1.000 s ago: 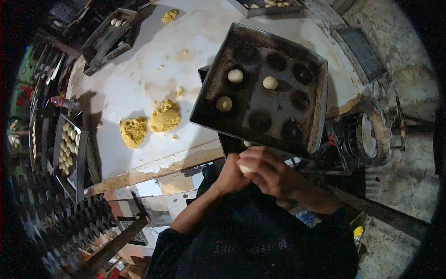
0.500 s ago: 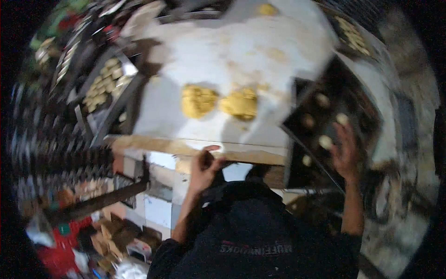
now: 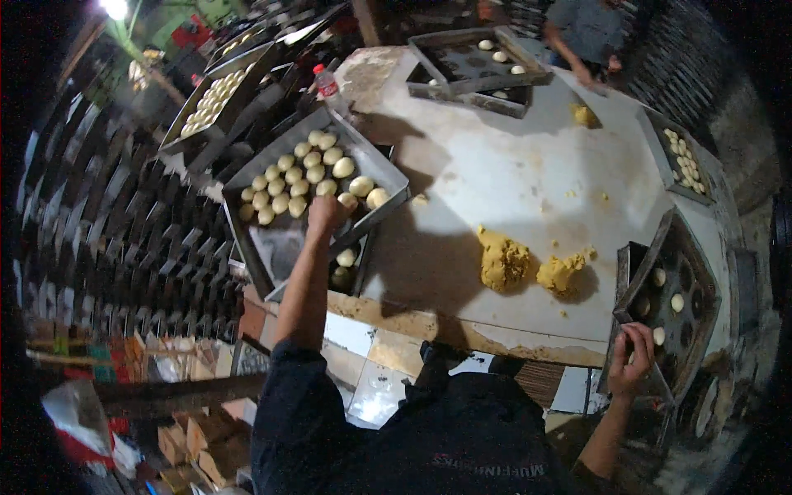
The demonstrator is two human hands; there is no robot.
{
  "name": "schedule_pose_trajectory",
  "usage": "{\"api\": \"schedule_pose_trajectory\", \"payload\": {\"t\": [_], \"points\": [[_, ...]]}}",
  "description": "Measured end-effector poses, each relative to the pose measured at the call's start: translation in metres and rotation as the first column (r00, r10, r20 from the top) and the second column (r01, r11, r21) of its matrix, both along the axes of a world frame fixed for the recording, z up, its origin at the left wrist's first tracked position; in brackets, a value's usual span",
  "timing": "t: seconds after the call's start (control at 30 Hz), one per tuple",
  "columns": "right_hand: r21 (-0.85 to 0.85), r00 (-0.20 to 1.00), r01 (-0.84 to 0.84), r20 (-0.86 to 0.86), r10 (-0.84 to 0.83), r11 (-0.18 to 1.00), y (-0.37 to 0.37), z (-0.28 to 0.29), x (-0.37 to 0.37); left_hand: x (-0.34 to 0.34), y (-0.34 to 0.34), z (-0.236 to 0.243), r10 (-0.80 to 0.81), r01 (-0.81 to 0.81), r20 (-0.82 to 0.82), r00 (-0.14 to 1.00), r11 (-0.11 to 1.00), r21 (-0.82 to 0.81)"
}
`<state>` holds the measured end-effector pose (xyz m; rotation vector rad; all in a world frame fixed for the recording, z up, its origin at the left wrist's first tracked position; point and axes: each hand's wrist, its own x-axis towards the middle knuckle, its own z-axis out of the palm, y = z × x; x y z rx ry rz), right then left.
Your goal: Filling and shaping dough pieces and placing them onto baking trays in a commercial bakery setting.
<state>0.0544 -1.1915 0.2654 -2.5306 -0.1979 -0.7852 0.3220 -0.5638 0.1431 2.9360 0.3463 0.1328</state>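
Observation:
My left hand reaches into a metal tray filled with pale round dough balls. Its fingers are closed at a dough ball near the tray's right side, partly hiding it. At the right, my right hand hovers over the near edge of a dark baking tray, fingers half bent and apart, with nothing visible in them. A dough ball lies beside its fingertips, and another dough ball sits farther in. Between my hands, two yellow crumbly mounds rest on the table.
The pale worktable has a worn wooden front edge. Stacked trays stand at the far side, near another person. A red-capped bottle is behind the left tray. More filled trays sit far left, and one far right.
The view has swung left. My left hand has gone from the table's front edge to the dough balls in the left tray. My right hand stays by the right tray, drawn back toward its near edge.

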Motion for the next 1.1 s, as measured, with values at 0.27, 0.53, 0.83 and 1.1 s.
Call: {"api": "schedule_pose_trajectory", "payload": {"t": [0.27,0.53,0.83,1.1], "points": [[0.264,0.989,0.080,-0.141,-0.044,0.961,0.004,-0.009,-0.021,-0.123,-0.182,0.108,0.008,0.437,0.615,0.789,0.697,-0.569],[0.588,0.774,-0.159,-0.424,0.470,0.793,0.043,-0.032,-0.030,-0.271,-0.398,0.109,-0.644,0.749,0.475,0.600,0.243,-0.617],[0.484,0.831,-0.506,0.052,0.554,0.714,0.008,0.014,-0.084,-0.330,-0.457,0.129,-0.363,0.326,0.288,0.886,0.046,-0.944],[0.771,0.917,-0.359,0.189,0.351,0.525,0.085,0.009,-0.123,-0.394,-0.435,0.124,-0.130,0.734,0.723,0.678,0.175,-0.657]]}}
